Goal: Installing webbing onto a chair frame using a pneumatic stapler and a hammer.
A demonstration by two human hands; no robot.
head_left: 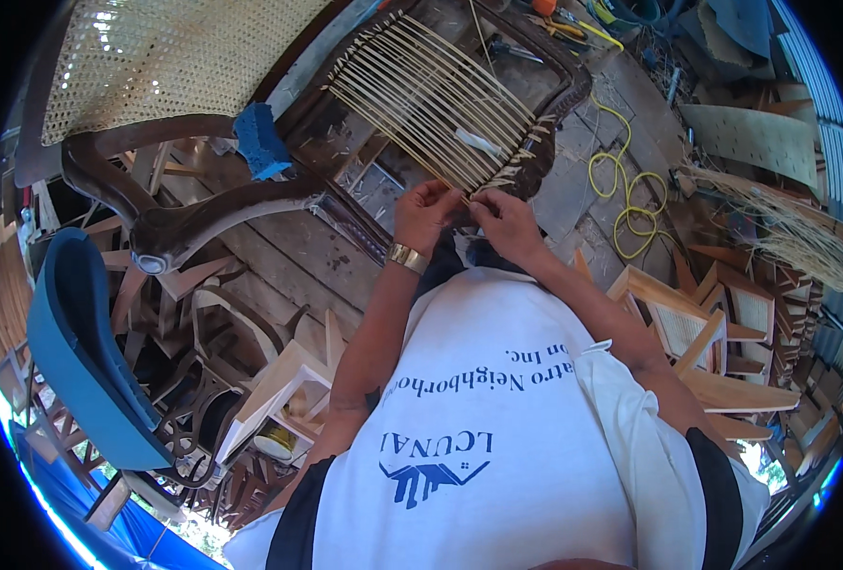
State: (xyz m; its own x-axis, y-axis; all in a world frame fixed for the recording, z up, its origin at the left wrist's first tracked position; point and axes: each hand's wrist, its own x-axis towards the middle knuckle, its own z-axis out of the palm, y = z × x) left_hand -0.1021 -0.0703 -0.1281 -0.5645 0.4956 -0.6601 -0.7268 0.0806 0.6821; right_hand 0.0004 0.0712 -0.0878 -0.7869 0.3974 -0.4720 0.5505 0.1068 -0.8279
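Cane strands (412,90) stretch side by side across the dark wooden chair frame (568,90), spreading from the hands toward 11 and 12 o'clock. Reaching in from 7 o'clock, the left forearm ends in a bent wrist wearing a gold-coloured watch (408,256); the left hand (428,211) has its knuckles up and its fingers curled toward 2 o'clock. From between 4 and 5 o'clock comes the right forearm, and the right hand (507,220) angles its fingers toward 10 o'clock. Both sets of fingertips nearly meet, drawn together in a pinch on the near end of the cane; which strand lies between them is too small to tell. Most of the strands lie just beyond the fingers, with a white strip (478,142) on them at 12 o'clock. Blue foam (262,141) sits between 9 and 10 o'clock, and a yellow cord (626,133) loops over the floor near 3 o'clock.
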